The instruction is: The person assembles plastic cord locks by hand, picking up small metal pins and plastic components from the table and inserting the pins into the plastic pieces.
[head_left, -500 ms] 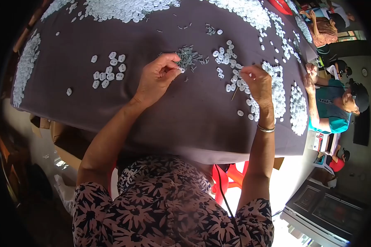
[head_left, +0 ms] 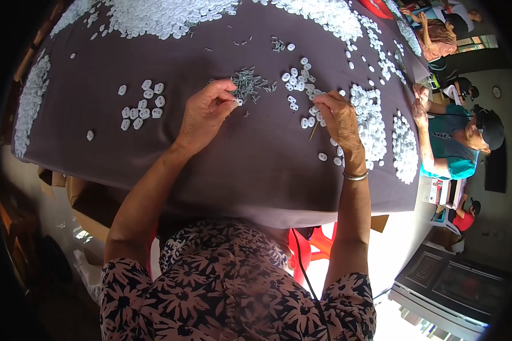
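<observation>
My left hand [head_left: 202, 116] is closed in a pinch, with a small white two-holed plastic piece [head_left: 239, 102] at its fingertips. Just beyond it lies a heap of small grey metal screws or pins [head_left: 247, 82]. My right hand [head_left: 341, 122] has its fingers drawn together over a scatter of the same white pieces [head_left: 293, 79]; what they grip, if anything, is hidden. Beside those fingers shows a thin brownish stick [head_left: 313, 132]; I cannot tell whether it is held or lying down. Left of my left hand sits a small group of white pieces [head_left: 142, 104].
Large piles of white pieces [head_left: 148, 17] cover the far side and edges of the dark tablecloth [head_left: 256, 176]. More heaps [head_left: 405, 148] lie by the right edge. A red container [head_left: 375, 8] stands at the far right. A co-worker [head_left: 461, 139] sits at the right.
The whole view has shifted slightly. My right hand has moved a little left over the white pieces, its fingers now lower and closer together. My left hand keeps its pinch on the white piece.
</observation>
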A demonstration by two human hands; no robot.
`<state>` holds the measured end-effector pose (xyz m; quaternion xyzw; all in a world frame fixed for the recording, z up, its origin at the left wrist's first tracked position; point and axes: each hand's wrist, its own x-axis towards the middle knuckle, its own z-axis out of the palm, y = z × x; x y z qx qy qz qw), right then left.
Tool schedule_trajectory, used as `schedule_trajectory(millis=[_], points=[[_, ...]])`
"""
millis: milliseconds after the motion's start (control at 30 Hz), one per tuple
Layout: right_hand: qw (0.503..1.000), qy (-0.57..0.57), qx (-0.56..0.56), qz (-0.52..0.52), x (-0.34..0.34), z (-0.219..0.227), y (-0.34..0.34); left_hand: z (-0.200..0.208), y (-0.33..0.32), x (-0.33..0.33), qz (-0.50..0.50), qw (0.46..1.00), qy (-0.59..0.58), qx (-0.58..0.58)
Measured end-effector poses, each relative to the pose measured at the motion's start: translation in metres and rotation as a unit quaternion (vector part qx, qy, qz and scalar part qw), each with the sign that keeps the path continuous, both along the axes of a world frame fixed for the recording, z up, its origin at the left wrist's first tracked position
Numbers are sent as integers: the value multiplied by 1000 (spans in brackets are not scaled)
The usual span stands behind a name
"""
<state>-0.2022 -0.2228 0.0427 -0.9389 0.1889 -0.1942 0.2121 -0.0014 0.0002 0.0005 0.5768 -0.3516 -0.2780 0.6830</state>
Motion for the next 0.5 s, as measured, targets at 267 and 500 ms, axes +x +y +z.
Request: schedule_trajectory(millis=[267, 500], points=[[997, -9, -64, 48, -2, 5, 3, 4, 1, -1, 2, 1000, -14, 21], [995, -26, -94, -20, 3, -5, -3, 1, 0, -1, 4, 1000, -13, 15]])
